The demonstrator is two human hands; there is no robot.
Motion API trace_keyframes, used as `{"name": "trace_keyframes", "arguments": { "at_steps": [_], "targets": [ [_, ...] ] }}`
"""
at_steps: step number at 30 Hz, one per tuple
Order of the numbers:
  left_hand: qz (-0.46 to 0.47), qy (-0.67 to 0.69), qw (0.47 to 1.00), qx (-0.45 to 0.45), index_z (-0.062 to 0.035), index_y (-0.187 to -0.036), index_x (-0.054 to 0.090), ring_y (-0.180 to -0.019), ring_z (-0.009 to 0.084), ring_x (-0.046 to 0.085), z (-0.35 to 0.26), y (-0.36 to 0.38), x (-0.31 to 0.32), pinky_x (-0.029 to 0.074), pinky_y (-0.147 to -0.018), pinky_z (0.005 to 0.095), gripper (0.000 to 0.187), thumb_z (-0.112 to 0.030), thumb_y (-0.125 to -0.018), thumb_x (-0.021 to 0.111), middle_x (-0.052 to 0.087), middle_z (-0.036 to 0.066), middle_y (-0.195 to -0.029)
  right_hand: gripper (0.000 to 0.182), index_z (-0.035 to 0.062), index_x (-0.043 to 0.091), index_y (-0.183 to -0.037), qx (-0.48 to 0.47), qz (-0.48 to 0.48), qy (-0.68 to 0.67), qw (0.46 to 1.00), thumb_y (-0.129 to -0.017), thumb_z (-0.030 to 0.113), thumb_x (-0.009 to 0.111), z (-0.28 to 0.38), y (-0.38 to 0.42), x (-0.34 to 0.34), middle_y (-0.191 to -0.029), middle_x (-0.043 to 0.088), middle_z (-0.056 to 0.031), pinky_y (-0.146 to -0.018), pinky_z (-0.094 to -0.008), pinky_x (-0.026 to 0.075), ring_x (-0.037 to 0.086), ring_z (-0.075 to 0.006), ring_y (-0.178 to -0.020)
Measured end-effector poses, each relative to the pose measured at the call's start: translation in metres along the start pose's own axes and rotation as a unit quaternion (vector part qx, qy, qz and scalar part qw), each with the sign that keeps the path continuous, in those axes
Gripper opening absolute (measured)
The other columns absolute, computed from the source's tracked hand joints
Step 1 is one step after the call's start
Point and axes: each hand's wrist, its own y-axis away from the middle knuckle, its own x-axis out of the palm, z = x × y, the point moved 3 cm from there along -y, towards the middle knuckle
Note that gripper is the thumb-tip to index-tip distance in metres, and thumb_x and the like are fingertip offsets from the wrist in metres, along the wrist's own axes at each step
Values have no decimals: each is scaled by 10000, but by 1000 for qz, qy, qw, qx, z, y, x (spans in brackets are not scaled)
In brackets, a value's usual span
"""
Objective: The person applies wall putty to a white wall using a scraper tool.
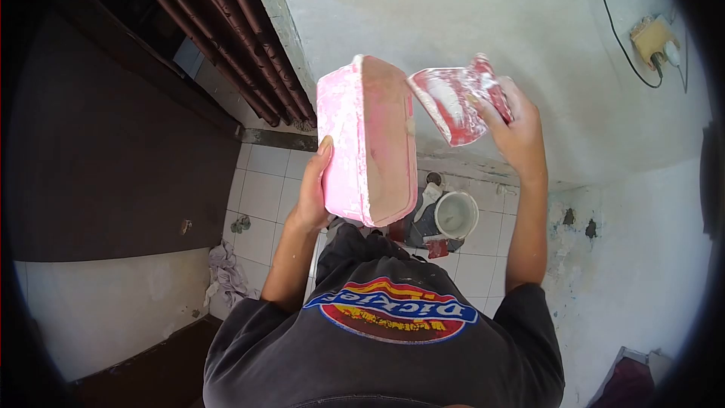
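My left hand [310, 189] grips the side of a pink plastic tub [343, 143] smeared with white, its open side turned to the right. A pale coating covers the inside of the tub. In my right hand [517, 125] is a red scraper [453, 102] with white paste on its blade. The scraper's left corner is close to the tub's upper right rim; whether they touch I cannot tell. Both things are held up in front of the wall [453, 15].
Below on the tiled floor [260, 211] stand a white bucket [457, 215] and a red piece [437, 248]. Brown curtains [226, 30] hang at the upper left, and a cloth [226, 268] lies lower left. A socket with a cable [655, 41] is at the upper right.
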Motion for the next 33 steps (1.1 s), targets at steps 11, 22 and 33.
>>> {"name": "trace_keyframes", "arguments": {
  "at_steps": [11, 22, 33],
  "targets": [
    [19, -168, 978, -122, 43, -1308, 452, -1042, 181, 614, -6, -21, -5, 481, -907, 300, 621, -459, -944, 496, 600, 151, -1190, 285, -24, 578, -1027, -11, 288, 10, 957, -879, 219, 601, -26, 13, 72, -917, 624, -268, -751, -415, 489, 614, -407, -829],
    [-89, -75, 976, -182, -23, -1364, 404, -1120, 195, 565, 41, -20, -73, 458, -945, 330, 676, -499, -906, 550, 553, 131, -1261, 379, -57, 533, -1235, 273, 291, -471, 787, -896, 86, 626, -98, 118, 146, -1120, 630, -71, -854, -261, 482, 590, -107, -985],
    [-67, 51, 994, -70, -54, -1323, 449, -1071, 239, 605, 13, -34, -80, 506, -908, 380, 517, -431, -969, 446, 576, 110, -1223, 395, -17, 482, -1277, 211, -236, -527, 789, -918, 95, 602, -89, 56, 84, -1168, 598, -85, -863, -306, 488, 591, -152, -1026]
  ]
}}
